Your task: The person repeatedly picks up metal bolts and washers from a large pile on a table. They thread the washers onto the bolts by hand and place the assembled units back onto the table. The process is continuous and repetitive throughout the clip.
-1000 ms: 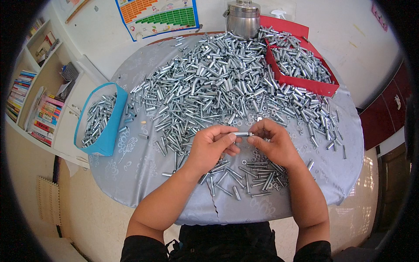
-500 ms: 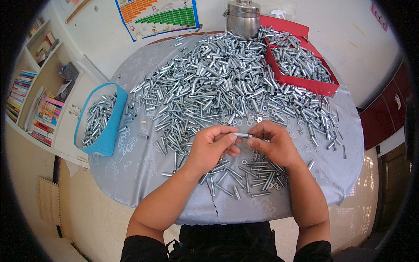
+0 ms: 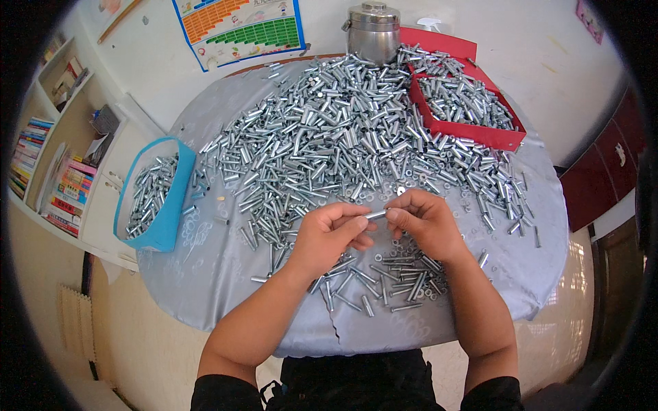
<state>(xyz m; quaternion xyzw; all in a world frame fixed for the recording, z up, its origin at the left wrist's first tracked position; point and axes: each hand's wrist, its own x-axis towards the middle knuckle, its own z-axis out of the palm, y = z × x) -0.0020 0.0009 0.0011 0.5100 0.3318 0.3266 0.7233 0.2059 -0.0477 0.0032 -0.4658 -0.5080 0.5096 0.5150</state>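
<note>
A silvery expansion bolt (image 3: 375, 215) lies nearly level between my two hands, above the near side of the table. My left hand (image 3: 325, 236) is closed round its left part, thumb on top. At the bolt's right end, the thumb and forefinger of my right hand (image 3: 430, 229) are pinched together; whether a nut or washer sits between them is hidden. Below my hands lies a small heap of loose bolts (image 3: 411, 274) with nuts and washers. Beyond them spreads a large pile of metal bolts and sleeves (image 3: 336, 130).
A blue box (image 3: 164, 226) of bolts stands at the left, a red box (image 3: 473, 135) of them at the far right. Behind the pile is a steel pot (image 3: 373, 34). The grey tablecloth (image 3: 226, 288) has a tear near its front edge. Bookshelves (image 3: 68, 151) stand left.
The bolt has shifted left within my left hand's grasp, and less of it shows. My right fingertips have closed in on its end. The whole view has moved slightly.
</note>
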